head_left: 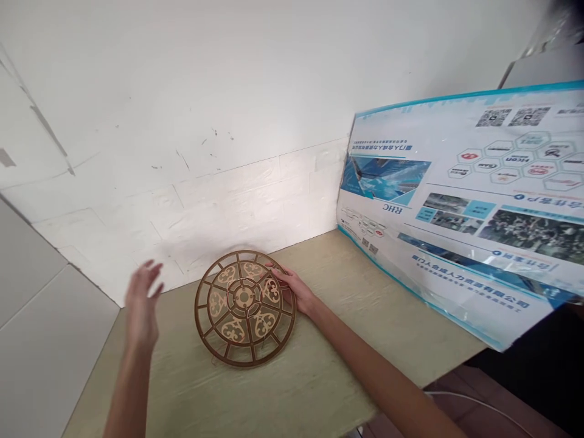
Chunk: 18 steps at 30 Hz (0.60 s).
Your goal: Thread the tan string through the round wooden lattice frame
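Note:
A round brown openwork disc [245, 307] with cut-out ornament stands tilted on the pale wooden table [347, 340], close to the white wall. My right hand [294, 291] grips the disc's right rim, fingers curled round its edge. My left hand [142, 301] hovers to the left of the disc, fingers spread, touching nothing.
A large printed poster [460, 207] in a clear sleeve leans over the table's right side. The white brick wall [219, 201] runs along the table's back. A grey panel [41, 340] stands at the left. The table's front edge lies at the lower right.

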Each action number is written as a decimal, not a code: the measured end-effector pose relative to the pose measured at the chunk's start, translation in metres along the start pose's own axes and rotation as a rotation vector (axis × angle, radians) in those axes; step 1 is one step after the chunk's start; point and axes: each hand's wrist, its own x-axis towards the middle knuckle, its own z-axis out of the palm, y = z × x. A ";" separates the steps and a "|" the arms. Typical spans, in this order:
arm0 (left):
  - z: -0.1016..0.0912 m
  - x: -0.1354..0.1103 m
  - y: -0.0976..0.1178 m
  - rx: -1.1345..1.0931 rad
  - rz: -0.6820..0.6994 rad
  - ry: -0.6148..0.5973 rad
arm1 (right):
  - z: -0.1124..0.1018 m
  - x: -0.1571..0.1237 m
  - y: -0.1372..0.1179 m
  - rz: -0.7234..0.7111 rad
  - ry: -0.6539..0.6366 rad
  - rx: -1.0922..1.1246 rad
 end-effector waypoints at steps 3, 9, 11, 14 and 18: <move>0.017 -0.009 -0.038 -0.060 -0.241 -0.101 | 0.002 -0.001 -0.002 0.000 -0.010 0.003; 0.040 -0.028 -0.083 -0.419 -0.669 -0.422 | 0.001 -0.004 -0.004 -0.018 -0.015 -0.043; 0.041 -0.032 -0.088 -0.472 -0.730 -0.416 | -0.001 -0.003 -0.002 -0.021 -0.012 -0.082; 0.040 -0.033 -0.096 -0.523 -0.731 -0.396 | -0.002 0.001 0.004 -0.069 0.080 -0.235; 0.040 -0.033 -0.106 -0.563 -0.685 -0.341 | 0.001 0.002 0.006 -0.463 0.416 -0.670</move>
